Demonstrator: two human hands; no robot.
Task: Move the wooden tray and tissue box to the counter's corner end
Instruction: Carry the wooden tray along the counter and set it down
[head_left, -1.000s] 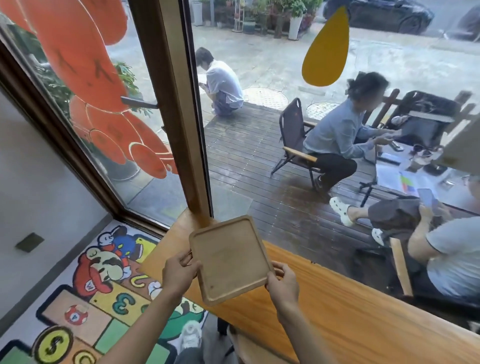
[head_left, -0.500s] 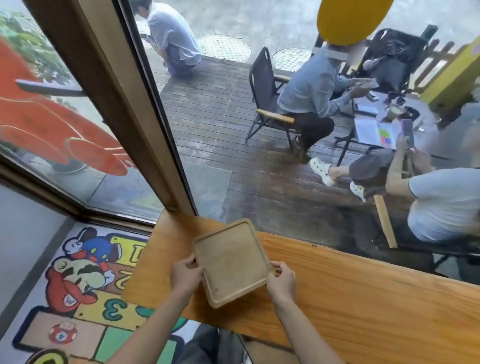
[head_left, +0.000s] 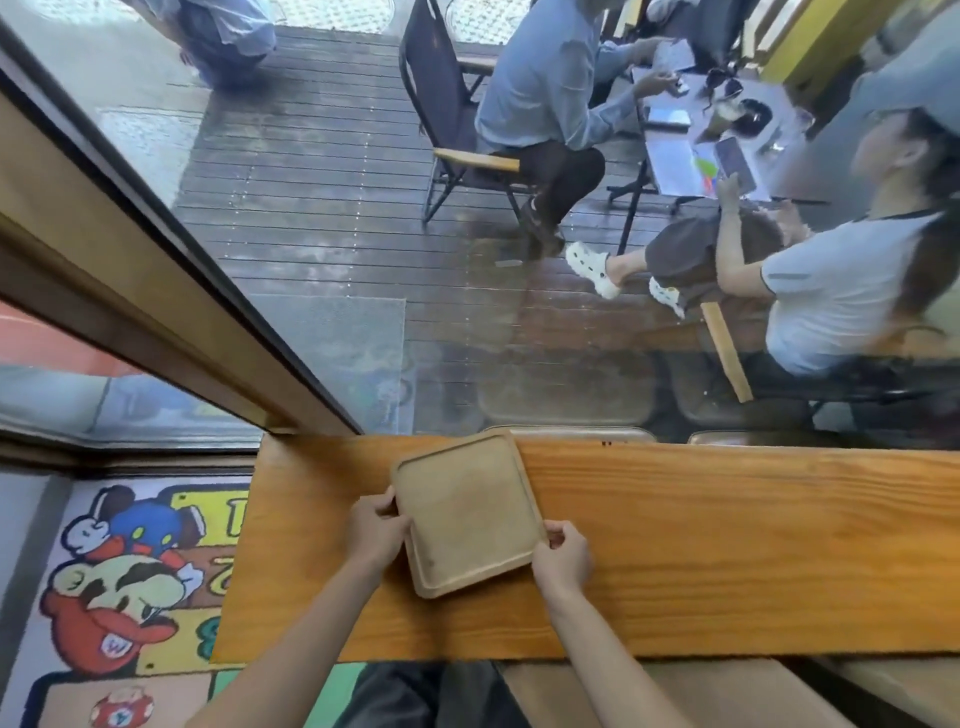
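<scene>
A square, empty wooden tray (head_left: 467, 512) with rounded corners lies on or just above the orange wooden counter (head_left: 727, 545), near its left end. My left hand (head_left: 376, 532) grips the tray's left edge. My right hand (head_left: 563, 558) grips its near right corner. The tray sits slightly turned, with its far edge close to the window glass. No tissue box shows anywhere in view.
The counter's left end (head_left: 249, 545) stops above a cartoon floor mat (head_left: 130, 582). A window frame post (head_left: 156, 291) rises from the counter's far left corner. Behind the glass, people sit at a table (head_left: 717, 130) on a wooden deck. A stool seat (head_left: 649, 691) is below the counter.
The tray came down from mid-air to the counter's surface near its left end, both hands still holding it. My view tilted downward.
</scene>
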